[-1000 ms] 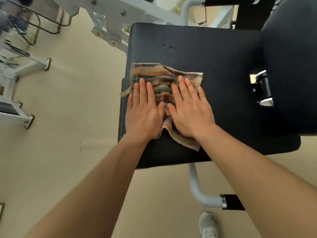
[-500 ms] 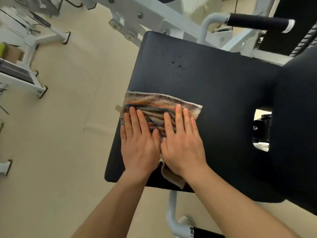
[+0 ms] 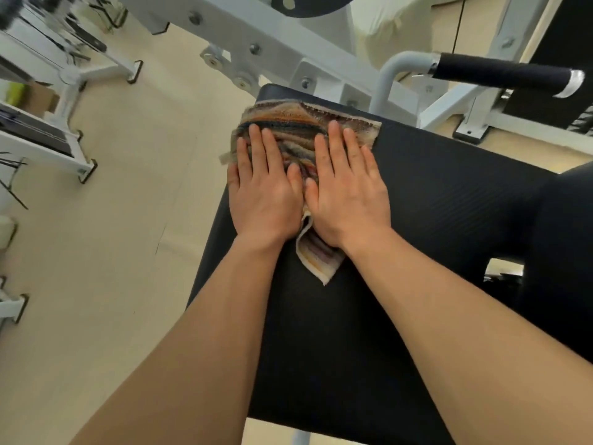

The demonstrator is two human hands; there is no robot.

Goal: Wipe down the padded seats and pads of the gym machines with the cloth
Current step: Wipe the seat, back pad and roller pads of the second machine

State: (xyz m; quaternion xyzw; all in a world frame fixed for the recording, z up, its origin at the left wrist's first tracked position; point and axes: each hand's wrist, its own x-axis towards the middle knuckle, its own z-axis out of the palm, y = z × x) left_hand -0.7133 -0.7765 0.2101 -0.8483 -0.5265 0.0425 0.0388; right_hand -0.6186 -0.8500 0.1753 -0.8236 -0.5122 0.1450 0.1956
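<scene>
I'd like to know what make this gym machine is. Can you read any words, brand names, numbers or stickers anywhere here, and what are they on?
No text can be read in this view.
The black seat pad, the striped cloth, the white machine frame and the black handle grip show no lettering.
The machines at the far left are too blurred to tell whether they carry any labels.

both hands flat on the cloth at the seat's far edge

left hand (image 3: 263, 194) and right hand (image 3: 348, 194) press side by side, fingers straight, on the striped cloth (image 3: 290, 122) atop the black padded seat (image 3: 433, 200); a white frame (image 3: 256, 33) stands beyond.
</scene>
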